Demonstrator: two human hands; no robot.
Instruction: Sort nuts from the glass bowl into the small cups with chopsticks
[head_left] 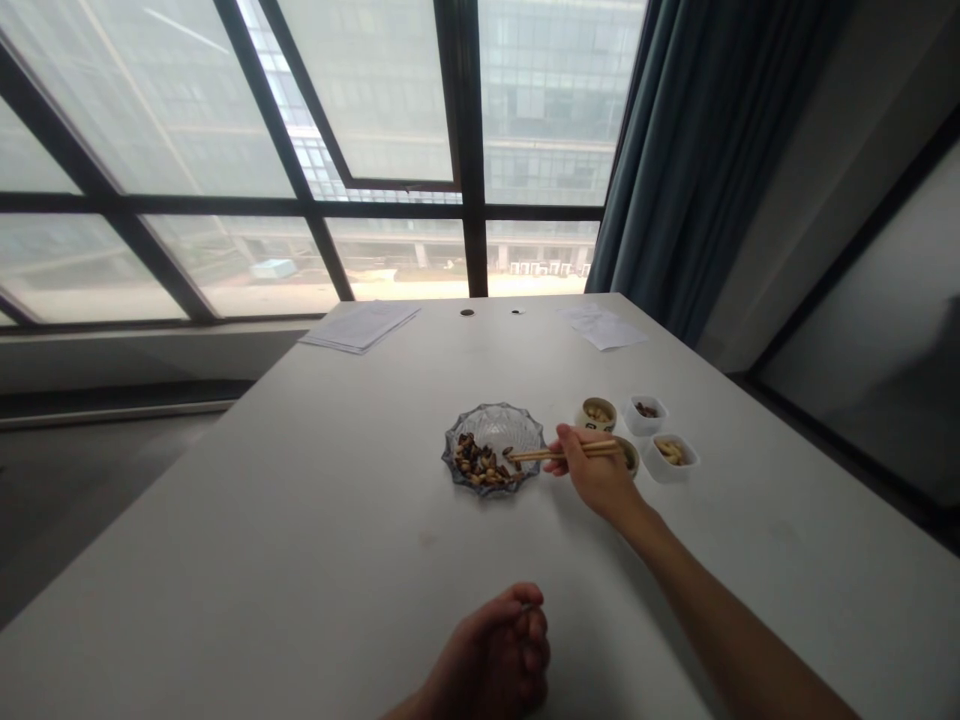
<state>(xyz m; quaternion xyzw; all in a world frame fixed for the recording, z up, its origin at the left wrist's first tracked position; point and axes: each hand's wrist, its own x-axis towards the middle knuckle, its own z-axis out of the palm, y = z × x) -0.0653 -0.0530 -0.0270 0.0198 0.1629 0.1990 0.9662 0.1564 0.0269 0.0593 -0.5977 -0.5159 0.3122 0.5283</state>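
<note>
My right hand (592, 470) grips a pair of wooden chopsticks (551, 453), held nearly level and pointing left. Their tips reach over a scalloped clear glass bowl (517, 418) and meet at a small brownish seed or nut (508, 452); whether they pinch it I cannot tell. Mixed nuts and dark seeds (478, 465) lie in the bowl's left and front part. My left hand (502, 650) rests near the table's front, fingers curled together, with nothing seen in it. Beyond my right hand stands a small round cup (598, 413) of pale nuts; another cup (630, 458) is partly hidden by that hand.
Two translucent plastic tubs stand right of the cups: one tub (645, 413) with dark red bits, one tub (673, 457) with pale yellow pieces. Papers (364, 327) lie at the white table's (300, 520) far left, more sheets (604, 327) far right. Windows and a curtain (675, 180) stand behind.
</note>
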